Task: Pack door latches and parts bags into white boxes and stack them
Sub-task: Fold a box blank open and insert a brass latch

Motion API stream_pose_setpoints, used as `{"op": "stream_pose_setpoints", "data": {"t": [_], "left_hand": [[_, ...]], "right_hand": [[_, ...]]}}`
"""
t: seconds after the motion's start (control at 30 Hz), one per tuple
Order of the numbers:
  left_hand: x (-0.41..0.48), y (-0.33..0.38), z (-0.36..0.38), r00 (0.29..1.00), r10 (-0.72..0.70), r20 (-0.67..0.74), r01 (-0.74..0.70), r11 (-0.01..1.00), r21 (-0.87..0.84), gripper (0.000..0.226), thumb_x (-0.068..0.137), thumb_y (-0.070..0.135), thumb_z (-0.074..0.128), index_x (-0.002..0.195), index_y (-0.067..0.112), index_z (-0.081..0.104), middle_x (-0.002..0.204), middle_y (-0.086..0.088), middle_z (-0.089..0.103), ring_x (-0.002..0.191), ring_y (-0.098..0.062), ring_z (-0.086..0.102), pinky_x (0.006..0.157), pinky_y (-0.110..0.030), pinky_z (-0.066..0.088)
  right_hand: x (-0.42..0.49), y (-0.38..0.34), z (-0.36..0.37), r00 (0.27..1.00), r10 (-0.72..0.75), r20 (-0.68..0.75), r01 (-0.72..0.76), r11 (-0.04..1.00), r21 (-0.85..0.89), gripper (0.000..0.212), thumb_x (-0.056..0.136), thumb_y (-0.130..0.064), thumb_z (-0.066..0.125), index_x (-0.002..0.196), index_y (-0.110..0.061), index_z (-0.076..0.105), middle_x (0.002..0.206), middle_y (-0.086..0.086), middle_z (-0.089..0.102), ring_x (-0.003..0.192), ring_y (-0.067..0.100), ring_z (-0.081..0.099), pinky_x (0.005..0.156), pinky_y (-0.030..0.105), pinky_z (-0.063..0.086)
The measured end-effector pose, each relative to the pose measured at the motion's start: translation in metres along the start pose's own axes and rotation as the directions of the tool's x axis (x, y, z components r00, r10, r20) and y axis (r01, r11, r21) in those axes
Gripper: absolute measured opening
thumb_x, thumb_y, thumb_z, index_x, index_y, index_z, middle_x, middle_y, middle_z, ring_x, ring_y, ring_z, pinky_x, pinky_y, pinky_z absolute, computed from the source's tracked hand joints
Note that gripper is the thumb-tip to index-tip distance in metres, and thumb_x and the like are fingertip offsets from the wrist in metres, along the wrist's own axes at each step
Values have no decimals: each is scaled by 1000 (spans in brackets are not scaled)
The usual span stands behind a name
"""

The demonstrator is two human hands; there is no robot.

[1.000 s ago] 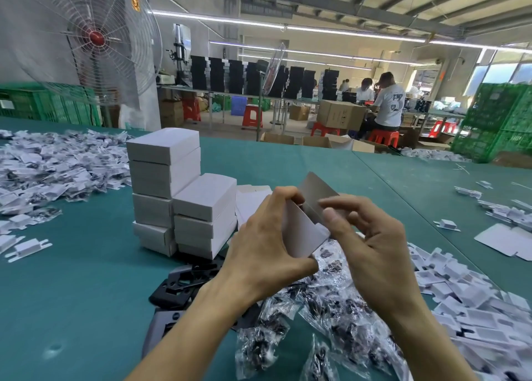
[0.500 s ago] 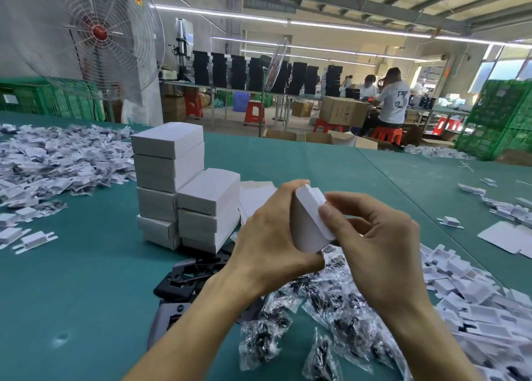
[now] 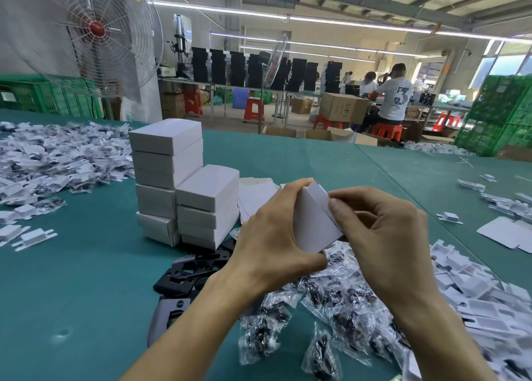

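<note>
White box (image 3: 315,225) held mid-air at centre, between both hands, above green table (image 3: 86,280). Long axis tilted, running 11 o'clock down to 5 o'clock, with end flap (image 3: 318,192) at the upper end, not yet flush. Left hand (image 3: 273,236) on its 9 o'clock side, fingers curled over the top edge, thumb under the lower corner. Right hand (image 3: 385,242) at 3 o'clock, thumb and fingers pinching the flap edge; by my reading the nearer hand for the closing fold. Contents hidden. Thin matte card, sharp creases, likely dents if squeezed. Stacked boxes (image 3: 184,185) at 10 o'clock, near. Parts bags (image 3: 339,303), crinkly clear film, at 6 o'clock. Black latch plates (image 3: 195,268), rigid, at 8 o'clock.
</note>
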State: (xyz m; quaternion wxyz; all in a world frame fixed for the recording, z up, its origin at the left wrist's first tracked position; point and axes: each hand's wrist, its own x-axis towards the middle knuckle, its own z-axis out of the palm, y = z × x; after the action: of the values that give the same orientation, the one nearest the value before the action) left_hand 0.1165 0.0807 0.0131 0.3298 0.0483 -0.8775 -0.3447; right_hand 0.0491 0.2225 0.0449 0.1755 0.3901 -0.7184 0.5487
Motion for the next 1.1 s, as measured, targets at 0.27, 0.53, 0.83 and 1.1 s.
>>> {"op": "stream_pose_setpoints", "data": {"t": [0.27, 0.53, 0.83, 1.1], "left_hand": [[0, 5, -3, 1000, 5, 13, -5, 1000, 9, 96, 59, 51, 64, 145, 45, 23, 127, 18, 52, 99, -6, 55, 76, -36, 56], [2, 0, -9, 997, 31, -64, -32, 999, -13, 109, 71, 42, 77, 152, 53, 5, 124, 8, 53, 94, -15, 62, 73, -39, 58], [2, 5, -5, 996, 36, -80, -38, 999, -26, 57, 64, 43, 71, 112, 46, 41, 103, 8, 56, 86, -11, 59, 65, -39, 55], [3, 4, -4, 994, 10, -112, -15, 999, -45, 54, 61, 52, 69, 108, 42, 43, 104, 11, 58, 92, -4, 56, 69, -31, 51]], "right_hand": [[1, -7, 0, 998, 4, 57, -7, 999, 51, 20, 89, -19, 72, 89, -39, 72, 87, -26, 72, 79, -4, 70, 66, 18, 56], [1, -9, 1, 951, 6, 310, -80, 971, 226, 43, 91, -2, 64, 115, -38, 63, 121, -14, 63, 110, -5, 60, 79, 5, 46], [1, -4, 0, 958, -19, 288, -16, 993, 118, 36, 92, -9, 64, 115, -37, 64, 113, -16, 61, 109, -3, 58, 83, 13, 51], [-2, 0, 6, 941, 118, 318, -199, 951, 236, 33, 91, -12, 69, 109, -39, 72, 98, 1, 75, 78, 31, 71, 78, 53, 57]]}}
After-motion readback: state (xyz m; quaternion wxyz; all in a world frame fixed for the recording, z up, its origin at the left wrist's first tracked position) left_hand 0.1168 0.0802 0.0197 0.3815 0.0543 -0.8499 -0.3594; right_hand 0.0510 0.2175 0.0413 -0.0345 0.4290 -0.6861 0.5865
